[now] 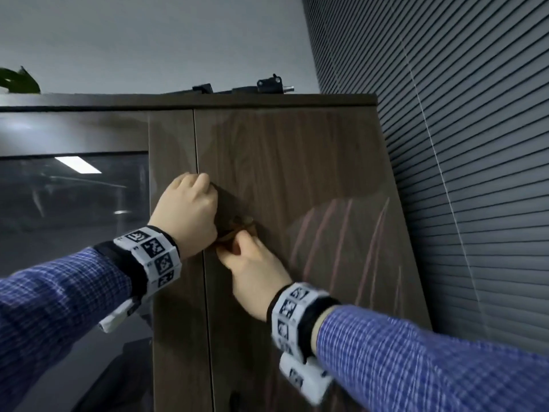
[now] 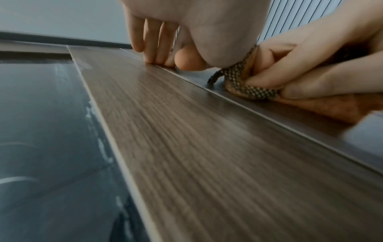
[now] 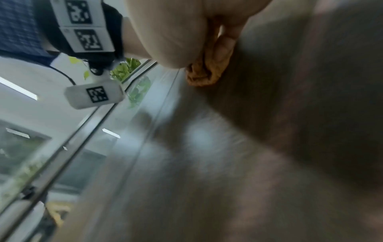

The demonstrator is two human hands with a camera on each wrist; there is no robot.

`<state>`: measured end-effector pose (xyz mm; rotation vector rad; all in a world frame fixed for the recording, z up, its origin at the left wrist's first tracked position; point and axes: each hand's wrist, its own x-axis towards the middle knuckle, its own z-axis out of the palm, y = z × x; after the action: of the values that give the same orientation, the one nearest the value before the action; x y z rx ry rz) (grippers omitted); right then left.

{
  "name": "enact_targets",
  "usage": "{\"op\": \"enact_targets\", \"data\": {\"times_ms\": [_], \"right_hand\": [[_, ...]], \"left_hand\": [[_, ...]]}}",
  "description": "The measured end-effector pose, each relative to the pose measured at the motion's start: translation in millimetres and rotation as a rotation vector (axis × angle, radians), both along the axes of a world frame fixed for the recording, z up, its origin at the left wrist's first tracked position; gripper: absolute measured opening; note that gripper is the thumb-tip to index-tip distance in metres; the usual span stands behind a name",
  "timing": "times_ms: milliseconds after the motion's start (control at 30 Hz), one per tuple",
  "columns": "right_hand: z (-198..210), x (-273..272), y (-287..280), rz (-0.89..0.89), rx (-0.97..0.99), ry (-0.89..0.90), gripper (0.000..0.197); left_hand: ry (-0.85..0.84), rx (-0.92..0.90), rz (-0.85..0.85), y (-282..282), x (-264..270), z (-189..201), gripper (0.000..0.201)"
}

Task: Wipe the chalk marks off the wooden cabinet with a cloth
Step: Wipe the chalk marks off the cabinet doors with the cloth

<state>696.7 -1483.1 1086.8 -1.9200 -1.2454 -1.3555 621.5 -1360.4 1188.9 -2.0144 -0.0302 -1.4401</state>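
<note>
The wooden cabinet [image 1: 297,150] stands in front of me, with pink chalk marks [image 1: 341,242] slanting across its right door. A brown-orange cloth [image 1: 237,228] lies bunched against that door near the seam, left of the marks. My right hand [image 1: 237,248] pinches it between thumb and fingers. The left wrist view shows this pinch on the cloth [image 2: 250,93] by the right hand [image 2: 269,81]. My left hand [image 1: 205,185] is just above, its fingertips [image 2: 151,59] pressed on the cabinet [image 2: 186,147] at the seam. The right wrist view is blurred but shows the cloth [image 3: 203,77].
A dark glass door [image 1: 74,203] adjoins the wood on the left. Grey slatted blinds [image 1: 475,144] run close along the cabinet's right side. Black hardware [image 1: 270,84] and a green leaf [image 1: 17,81] sit on the cabinet top.
</note>
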Motion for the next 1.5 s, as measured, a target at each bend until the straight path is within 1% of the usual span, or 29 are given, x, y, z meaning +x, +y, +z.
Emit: {"op": "enact_targets", "data": {"times_ms": [67,100,200,267,300,333,400,467,500,533,567,633,667,700,767,833,900,1000,1067,1133,1200,1233,1300,1367,1433,1500], "right_hand": [[23,21,-25,0.025,0.12,0.029,0.036],[35,34,-42,0.016,0.211,0.044,0.037],[64,79,-122,-0.131,0.586,0.174,0.041],[64,102,-167,-0.238,0.84,0.338,0.042],[59,106,-174,-0.283,0.91,0.381,0.041],[53,106,-170,-0.309,0.943,0.385,0.042],[47,92,-144,-0.316,0.907,0.302,0.042],[44,69,-107,-0.258,0.771,0.159,0.037],[36,56,-86,-0.205,0.66,0.115,0.031],[23,42,-65,-0.108,0.532,0.088,0.024],[6,27,-43,-0.059,0.371,0.047,0.024],[-26,1,-12,-0.054,0.03,-0.04,0.042],[-37,-5,-8,-0.059,-0.074,-0.04,0.049],[-38,-7,-9,-0.071,-0.109,-0.017,0.052],[-28,1,-21,-0.045,-0.075,-0.011,0.048],[-13,19,-48,-0.049,0.07,-0.018,0.041],[-4,49,-95,-0.197,0.293,-0.002,0.039],[-19,94,-170,-0.362,0.743,0.211,0.036],[-34,104,-185,-0.384,0.907,0.31,0.037],[-37,101,-171,-0.33,0.971,0.305,0.038],[-31,87,-139,-0.261,0.903,0.223,0.041],[-30,75,-119,-0.238,0.802,0.188,0.042],[-38,46,-78,-0.201,0.484,0.167,0.041],[-62,20,-43,-0.185,0.11,0.05,0.041],[-99,7,-28,-0.121,-0.226,-0.1,0.046],[-128,10,-33,-0.073,-0.475,-0.206,0.049]], "left_hand": [[0.007,-0.007,0.013,-4,-2,0,0.024],[0.011,-0.016,0.021,-5,-2,0,0.023],[0.03,-0.044,0.03,-6,-3,-5,0.028],[0.036,-0.049,0.018,-5,-3,-9,0.037],[0.036,-0.047,0.003,-4,-2,-10,0.041],[0.038,-0.047,-0.012,-3,-3,-11,0.045],[0.046,-0.045,-0.04,-1,-4,-11,0.045],[0.048,-0.046,-0.057,-1,-3,-11,0.043],[0.049,-0.051,-0.058,0,-2,-11,0.043],[0.051,-0.057,-0.055,0,-1,-12,0.044],[0.053,-0.063,-0.05,-1,0,-13,0.046],[0.064,-0.079,-0.038,-3,2,-15,0.051],[0.07,-0.086,-0.032,-3,1,-16,0.053],[0.072,-0.092,-0.026,-3,1,-16,0.055],[0.077,-0.098,-0.013,-3,-1,-17,0.056],[0.088,-0.098,-0.002,-3,-4,-17,0.056],[0.095,-0.099,0.007,-4,-6,-18,0.056],[0.121,-0.09,0.024,-3,-6,-17,0.057],[0.128,-0.08,0.029,-1,-5,-17,0.057],[0.13,-0.076,0.026,-2,-4,-17,0.054],[0.132,-0.076,0.026,-4,-2,-18,0.051],[0.132,-0.081,0.026,-4,-2,-19,0.051],[0.129,-0.084,0.027,-3,-1,-21,0.054],[0.126,-0.081,0.031,0,-1,-23,0.058],[0.127,-0.076,0.04,2,-2,-26,0.063],[0.133,-0.082,0.068,2,-4,-31,0.071]]}}
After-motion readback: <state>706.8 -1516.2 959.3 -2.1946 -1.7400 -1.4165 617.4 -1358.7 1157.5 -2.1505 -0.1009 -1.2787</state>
